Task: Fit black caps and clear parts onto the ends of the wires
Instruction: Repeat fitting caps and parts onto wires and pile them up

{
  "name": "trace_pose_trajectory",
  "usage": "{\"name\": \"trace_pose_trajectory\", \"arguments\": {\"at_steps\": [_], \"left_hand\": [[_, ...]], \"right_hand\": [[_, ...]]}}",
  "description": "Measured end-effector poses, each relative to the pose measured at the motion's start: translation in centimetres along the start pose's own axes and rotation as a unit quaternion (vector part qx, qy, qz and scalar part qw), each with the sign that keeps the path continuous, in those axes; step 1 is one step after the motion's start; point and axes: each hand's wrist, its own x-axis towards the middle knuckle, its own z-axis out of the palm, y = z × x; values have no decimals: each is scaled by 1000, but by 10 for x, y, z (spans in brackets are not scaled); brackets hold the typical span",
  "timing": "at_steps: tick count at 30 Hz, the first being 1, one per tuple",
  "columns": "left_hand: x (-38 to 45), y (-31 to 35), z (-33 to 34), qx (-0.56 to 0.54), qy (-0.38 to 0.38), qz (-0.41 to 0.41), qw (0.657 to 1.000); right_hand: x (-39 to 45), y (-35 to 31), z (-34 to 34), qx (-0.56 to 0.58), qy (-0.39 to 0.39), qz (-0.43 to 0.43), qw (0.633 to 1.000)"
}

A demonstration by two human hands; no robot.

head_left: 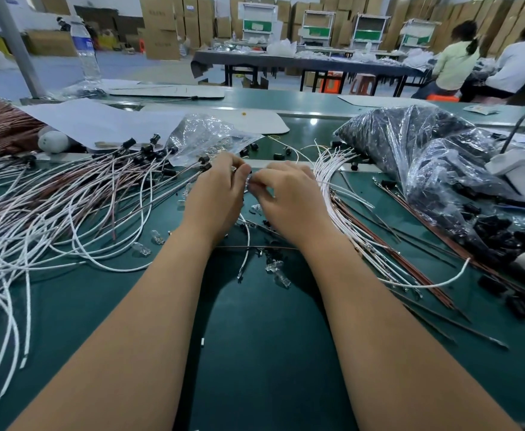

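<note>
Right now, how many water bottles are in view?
1. The water bottle stands upright at the far left of the green table, beside a grey pole. Others may be hidden behind the bags or boxes.

Left hand [216, 194], right hand [289, 197]: fingers curled, touching.

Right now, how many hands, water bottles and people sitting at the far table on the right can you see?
Hands: 2, the left hand and the right hand, pinching a clear part between them
Water bottle: 1
Seated people: 2
Total: 5
</note>
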Motion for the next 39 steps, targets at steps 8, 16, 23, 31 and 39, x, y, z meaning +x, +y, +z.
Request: {"name": "trace_pose_trajectory", "arguments": {"at_steps": [8, 16, 23, 31, 39], "left_hand": [[2, -6, -5, -8, 16, -22, 1000], [0, -4, -4, -27, -4, -16, 999], [1, -5, -6, -52, 21, -39, 998], [1, -6, -6, -55, 27, -57, 997], [3, 0, -6, -304, -38, -124, 944]], "right_hand": [[-2, 11, -6, -2, 36, 111, 993], [1, -1, 0, 68, -29, 23, 997], [0, -1, -2, 129, 2, 36, 991], [0, 5, -1, 95, 49, 85, 991], [2, 10, -6, 323, 73, 216, 918]]}}
